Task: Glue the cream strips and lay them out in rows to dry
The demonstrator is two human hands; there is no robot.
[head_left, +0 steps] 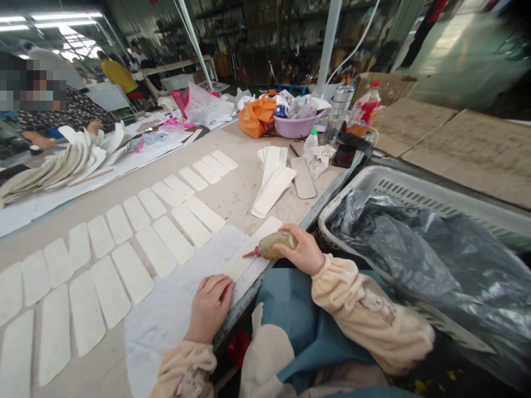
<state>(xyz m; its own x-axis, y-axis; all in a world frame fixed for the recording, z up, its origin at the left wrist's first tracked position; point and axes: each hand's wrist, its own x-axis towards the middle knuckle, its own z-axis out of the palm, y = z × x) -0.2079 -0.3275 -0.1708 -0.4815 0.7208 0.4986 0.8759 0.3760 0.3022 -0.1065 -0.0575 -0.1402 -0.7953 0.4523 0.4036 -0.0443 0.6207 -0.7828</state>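
Observation:
My right hand [302, 249] is wrapped round a squeeze bottle [274, 245] of yellowish-brown liquid, tilted so its red nozzle points down and left. Under the nozzle lies a long cream-coloured strip [238, 262] with rounded corners, on a white cloth [166, 326] at the table's near edge. My left hand [211, 301] rests on the cloth by the strip's near end, fingers curled together; whether they pinch anything is hidden. Rows of similar pale pieces [133, 271] lie flat to the left. Beyond the bottle is a fanned stack of strips [271, 185].
At right stands a white plastic basket [385, 174] lined with a grey plastic bag [415, 249]. A lilac basin [294, 126], an orange bag [257, 116] and a red-labelled drink bottle [370, 105] stand at the back. Across the table, a person sits behind curved pale pieces [78, 160].

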